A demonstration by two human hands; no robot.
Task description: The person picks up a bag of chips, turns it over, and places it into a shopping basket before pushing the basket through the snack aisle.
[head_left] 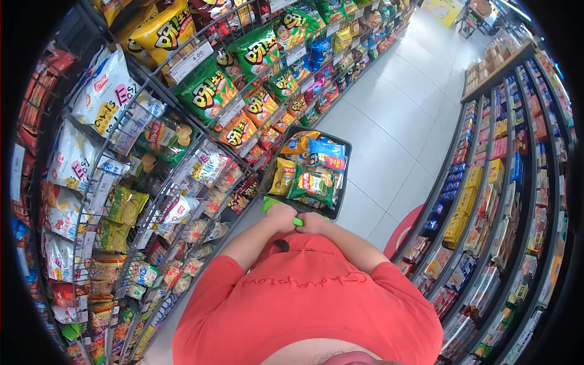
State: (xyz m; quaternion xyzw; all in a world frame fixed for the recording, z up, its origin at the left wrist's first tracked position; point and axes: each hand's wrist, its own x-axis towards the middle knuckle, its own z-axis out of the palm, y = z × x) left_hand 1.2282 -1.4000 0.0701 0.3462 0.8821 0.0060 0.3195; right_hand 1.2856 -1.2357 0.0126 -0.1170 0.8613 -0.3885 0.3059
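My left hand (281,217) and my right hand (313,223) are close together in front of my red shirt. Both are wrapped round a bright green handle (298,221) at the near side of a black shopping basket (345,182). Several snack bags lie inside the basket. Among them are a green chip bag (311,186) nearest me, a yellow bag (283,176) at the left, a blue bag (326,153) at the far right and an orange-yellow bag (299,143) at the far left. Part of the handle is hidden under my fingers.
Wire shelves with chip bags (255,52) line the left side, close to the basket. Curved shelves of boxed snacks (465,207) stand on the right. A tiled aisle (389,121) runs forward between them. A wooden-topped display (496,67) stands farther ahead.
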